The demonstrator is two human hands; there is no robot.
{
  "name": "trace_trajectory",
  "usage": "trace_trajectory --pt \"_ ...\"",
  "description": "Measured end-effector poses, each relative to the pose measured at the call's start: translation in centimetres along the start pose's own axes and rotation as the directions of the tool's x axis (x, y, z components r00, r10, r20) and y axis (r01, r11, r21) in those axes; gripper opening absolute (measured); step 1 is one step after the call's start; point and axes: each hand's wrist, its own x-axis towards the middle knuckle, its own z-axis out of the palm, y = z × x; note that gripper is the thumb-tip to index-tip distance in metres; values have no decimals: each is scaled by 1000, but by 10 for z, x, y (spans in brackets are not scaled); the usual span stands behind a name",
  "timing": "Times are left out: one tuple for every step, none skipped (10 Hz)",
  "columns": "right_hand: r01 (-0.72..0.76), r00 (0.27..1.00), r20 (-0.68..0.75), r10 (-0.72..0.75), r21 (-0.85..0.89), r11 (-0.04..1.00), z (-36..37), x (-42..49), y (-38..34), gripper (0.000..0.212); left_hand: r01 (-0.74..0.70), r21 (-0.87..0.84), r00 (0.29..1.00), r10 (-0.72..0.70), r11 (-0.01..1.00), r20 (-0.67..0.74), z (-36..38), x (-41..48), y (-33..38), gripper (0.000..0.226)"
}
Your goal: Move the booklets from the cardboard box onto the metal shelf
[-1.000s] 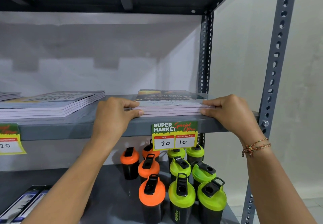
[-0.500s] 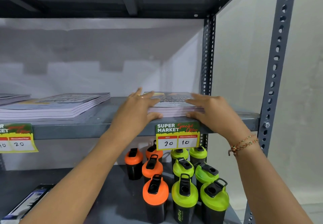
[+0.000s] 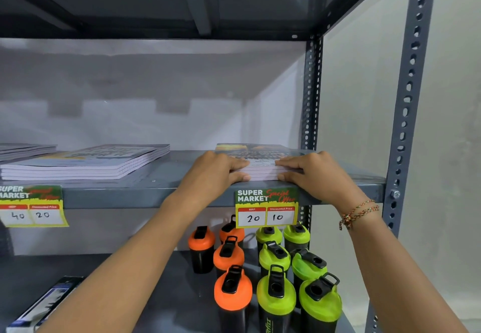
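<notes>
Resting on the metal shelf (image 3: 166, 194) near its right post, a stack of booklets (image 3: 260, 161) lies flat at the front edge, above a price tag (image 3: 266, 207). The left hand (image 3: 217, 168) has its grip clasped on the stack's left near corner, fingers on top, thumb against the edge; the right hand (image 3: 312, 172) grasps the right corner likewise. Another booklet pile (image 3: 86, 162) lies further left; shaker bottles (image 3: 263, 270) stand below

We count three stacks of booklets (image 3: 86, 162) on the metal shelf (image 3: 156, 192), two price tags (image 3: 266, 207), four orange-lidded bottles (image 3: 233, 292), five green-lidded bottles (image 3: 276, 296), two hands (image 3: 216, 171)
</notes>
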Motion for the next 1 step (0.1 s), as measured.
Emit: trace_trajectory --pt "46 996 -73 -47 -16 999 5 -14 -6 34 -16 12 1000 16 1000 17 -4 0 1 46"
